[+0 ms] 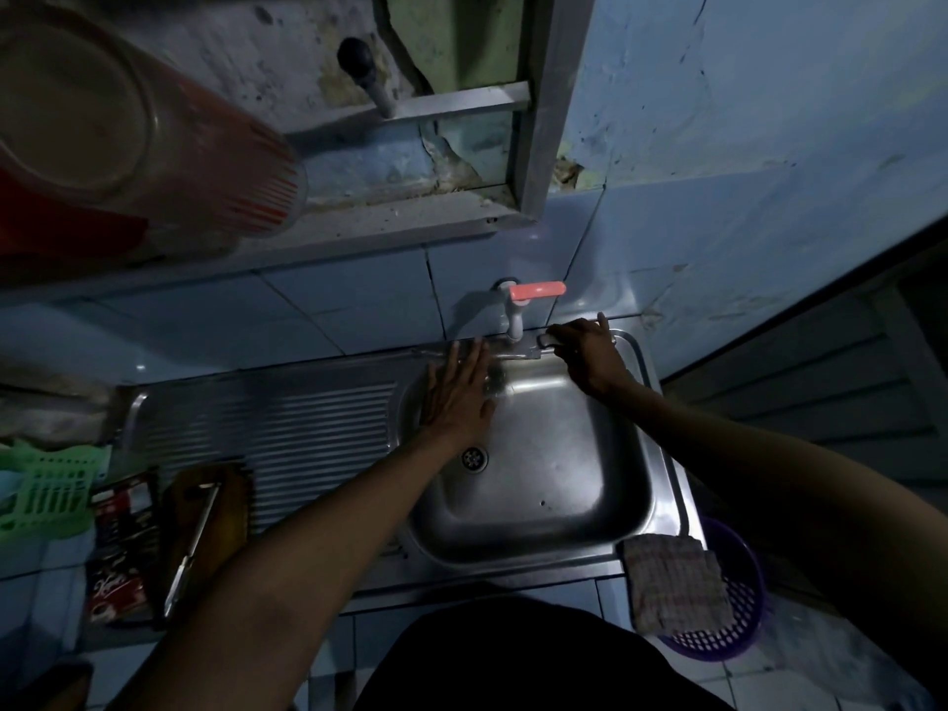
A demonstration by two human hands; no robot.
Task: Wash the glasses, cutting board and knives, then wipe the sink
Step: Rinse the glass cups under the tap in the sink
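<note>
Left hand point(458, 390) spread flat, fingers straight and together, held palm down over the back left part of the sink point(544, 510) basin, fingertips near the rear rim under the tap point(515, 313). Something blurred and glinting just right of those fingers, perhaps water; cannot tell. Right hand point(585, 354) at the back rim of the sink, fingers curled around a small metal piece point(545, 341) beside the tap's spout; exact grip hard to make out in the dim light. Tap mounted on the tiled wall, white body with an orange-red lever point(538, 289) pointing right. Drain point(473, 457) in the basin floor, just below the left wrist. Ribbed draining board point(287, 433) to the left of the basin. On its near left end, a brown cutting board point(225, 505) with a knife point(192, 549) lying lengthwise across it. Left of that, a dark printed packet point(120, 546) and a green plastic basket point(48, 487). At the sink's near right corner, a checked cloth point(677, 582), draped over the edge above a purple basket point(733, 608).
</note>
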